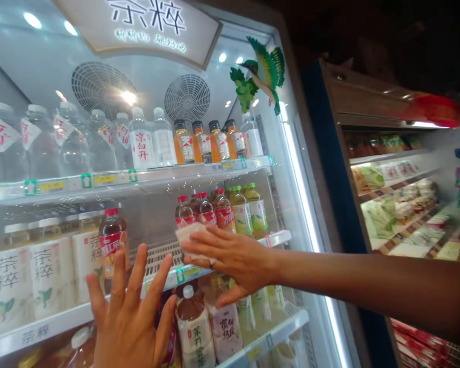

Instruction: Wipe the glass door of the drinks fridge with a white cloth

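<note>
Noted at 3 o'clock: display case [387,158] of packaged food; at 12 o'clock, two round fan grilles [187,98]; at 1 o'clock, bird ornament [264,69].

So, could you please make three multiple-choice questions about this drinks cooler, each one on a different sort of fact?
1. Where is the white cloth?
A) On the top shelf
B) Under the right hand, against the glass door
C) Hanging from the sign

2. What colour are the caps of the bottles just above the right hand?
A) Blue
B) Green
C) Red

3. How is the left hand?
A) Open, fingers spread
B) Closed in a fist
C) Gripping a bottle

Answers:
1. B, the cloth shows beneath the fingers.
2. C, red caps top those bottles.
3. A, all the fingers stand apart.
</note>
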The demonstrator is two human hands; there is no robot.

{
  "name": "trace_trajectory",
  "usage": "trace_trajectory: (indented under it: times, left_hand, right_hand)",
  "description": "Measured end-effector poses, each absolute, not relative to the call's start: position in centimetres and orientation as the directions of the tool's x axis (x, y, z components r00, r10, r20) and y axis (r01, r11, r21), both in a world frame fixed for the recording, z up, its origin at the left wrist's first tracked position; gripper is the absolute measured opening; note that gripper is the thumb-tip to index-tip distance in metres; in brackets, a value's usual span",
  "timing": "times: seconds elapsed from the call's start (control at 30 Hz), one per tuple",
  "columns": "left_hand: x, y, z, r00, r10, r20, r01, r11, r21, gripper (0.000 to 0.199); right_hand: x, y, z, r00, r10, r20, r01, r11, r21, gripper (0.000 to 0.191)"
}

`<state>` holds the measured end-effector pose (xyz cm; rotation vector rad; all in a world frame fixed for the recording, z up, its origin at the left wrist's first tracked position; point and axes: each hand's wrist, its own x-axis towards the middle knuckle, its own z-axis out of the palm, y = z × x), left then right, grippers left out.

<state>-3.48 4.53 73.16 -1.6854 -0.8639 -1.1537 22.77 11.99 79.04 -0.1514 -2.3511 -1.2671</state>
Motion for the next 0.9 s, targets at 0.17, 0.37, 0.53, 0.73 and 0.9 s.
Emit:
trace_trajectory:
  times: [0.17,0.37,0.53,0.73,0.9]
  left_hand:
    - [2.6,5.5,73.5,0.342,0.054,0.938,0.877,-0.377,-0.298,0.07]
    - [8.4,6.6,73.7,0.378,0.032,0.925,0.854,-0.399,-0.335,0.066]
    - [12.2,7.1,73.9,0.395,0.024,0.918,0.847,-0.396,-0.355,0.067]
    - [14.6,7.6,73.7,0.403,0.031,0.915,0.841,-0.408,-0.357,0.065]
    - [14.3,7.5,72.8,0.409,0.069,0.91,0.85,-0.393,-0.352,0.065]
  right_hand:
    - [28.3,13.1,78.3,-0.788,-0.067,0.612,0.472,0.572,0.671,0.112]
    - [36.5,14.9,77.0,-0.815,-0.049,0.577,0.453,0.567,0.688,0.107]
    - [41.0,15.3,77.7,-0.784,-0.028,0.621,0.488,0.591,0.643,0.111]
    - [42.3,15.9,78.2,-0.73,-0.031,0.683,0.557,0.552,0.621,0.107]
    - [40.6,16.0,75.7,-0.834,-0.132,0.536,0.372,0.583,0.722,0.11]
